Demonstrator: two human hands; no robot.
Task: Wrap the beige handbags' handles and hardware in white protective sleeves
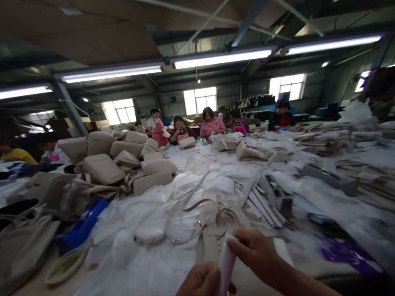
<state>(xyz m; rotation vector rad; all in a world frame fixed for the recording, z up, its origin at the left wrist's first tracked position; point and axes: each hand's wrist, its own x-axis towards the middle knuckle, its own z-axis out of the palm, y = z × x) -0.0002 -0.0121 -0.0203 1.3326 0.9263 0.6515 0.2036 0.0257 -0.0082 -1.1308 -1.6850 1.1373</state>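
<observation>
At the bottom edge, my left hand (200, 283) and my right hand (255, 251) both pinch a folded white paper sheet (226, 263) between them. Right behind the sheet lies a beige handbag (212, 236) with a thin strap (185, 205) looping over white wrapping. Both hands have their fingers closed on the paper; the lower part of the left hand is cut off by the frame.
A pile of beige handbags (117, 162) stands at the left. White plastic wrapping (145, 230) covers the long table. A blue object (82, 226) lies at the left. Stacks of cut strips (265, 203) lie at the right. Several co-workers (210, 122) work at the far end.
</observation>
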